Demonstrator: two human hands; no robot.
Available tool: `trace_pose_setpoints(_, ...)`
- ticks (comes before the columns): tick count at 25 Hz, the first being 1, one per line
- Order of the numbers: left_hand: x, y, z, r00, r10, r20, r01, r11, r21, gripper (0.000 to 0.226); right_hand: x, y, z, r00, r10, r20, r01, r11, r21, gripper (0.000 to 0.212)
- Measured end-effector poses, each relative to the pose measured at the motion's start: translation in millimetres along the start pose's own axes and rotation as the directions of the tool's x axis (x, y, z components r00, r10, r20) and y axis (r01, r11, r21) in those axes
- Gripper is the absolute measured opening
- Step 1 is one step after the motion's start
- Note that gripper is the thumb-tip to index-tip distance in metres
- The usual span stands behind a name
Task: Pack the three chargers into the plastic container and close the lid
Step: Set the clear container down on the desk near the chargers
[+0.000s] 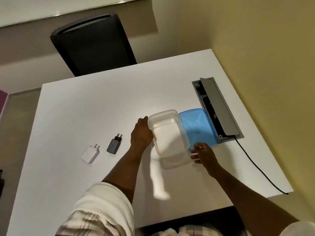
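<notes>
A clear plastic container (pixel 170 116) is raised and tilted a little above the white table (pixel 95 103), with its shadow beneath it. My left hand (pixel 141 133) grips its left wall. My right hand (pixel 202 154) hovers at the container's near right corner with fingers apart, holding nothing. The blue lid (pixel 196 125) lies flat just right of the container. A white charger (pixel 90 154) and a black charger (pixel 115 143) lie side by side on the table to the left. I see no third charger; the container's inside looks white and I cannot tell what it holds.
An open grey cable box (pixel 219 106) is set into the table right of the lid, and a black cable (pixel 259 169) runs from it to the table's near right edge. A black chair (pixel 92 45) stands beyond the far edge. A yellow wall borders the right.
</notes>
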State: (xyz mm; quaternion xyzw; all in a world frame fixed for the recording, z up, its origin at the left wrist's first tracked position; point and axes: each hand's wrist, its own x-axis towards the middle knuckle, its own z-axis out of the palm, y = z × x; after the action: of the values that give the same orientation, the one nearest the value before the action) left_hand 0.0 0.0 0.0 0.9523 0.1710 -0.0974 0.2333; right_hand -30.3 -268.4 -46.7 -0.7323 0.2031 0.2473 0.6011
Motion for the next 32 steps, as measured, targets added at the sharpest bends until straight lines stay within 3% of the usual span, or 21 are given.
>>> trace_pose_setpoints(4, 27.5, 20.7, 3.5, 0.997, 0.012, 0.076, -0.012, 1.000, 0.007, 0.066, 4.8, 0.3, -0.8, 0.996, 0.061, 0.069, -0.066, 0.995, 0.076, 0.031)
trace_pose_setpoints(9, 47.8, 24.5, 14.0, 0.989, 0.026, 0.147, -0.037, 0.997, 0.070, 0.060, 11.8, 2.3, -2.2, 0.995, 0.026, 0.099, -0.038, 0.992, 0.121, 0.027)
trace_pose_setpoints(16, 39.2, 0.1, 3.8, 0.994, -0.018, 0.104, 0.013, 0.999, 0.047, 0.057, 8.3, -0.6, 3.6, 0.995, -0.033, 0.096, 0.018, 0.988, 0.153, 0.023)
trace_pose_setpoints(22, -27.1, -61.4, -5.3, 0.996, -0.055, 0.070, 0.064, 0.991, -0.120, 0.035, -5.9, 3.5, 7.2, 0.991, -0.125, 0.050, 0.120, 0.988, 0.098, 0.020)
trace_pose_setpoints(28, -127.0, -100.8, 17.1, 0.965, -0.161, 0.206, 0.222, 0.922, -0.317, 0.013, -14.5, 3.8, 19.3, 0.983, -0.178, 0.038, 0.180, 0.982, -0.057, 0.013)
trace_pose_setpoints(32, -158.9, -102.8, 34.2, 0.947, -0.221, 0.233, 0.306, 0.840, -0.448, 0.012, -11.5, 1.2, 25.3, 0.977, -0.213, 0.024, 0.214, 0.964, -0.158, 0.012)
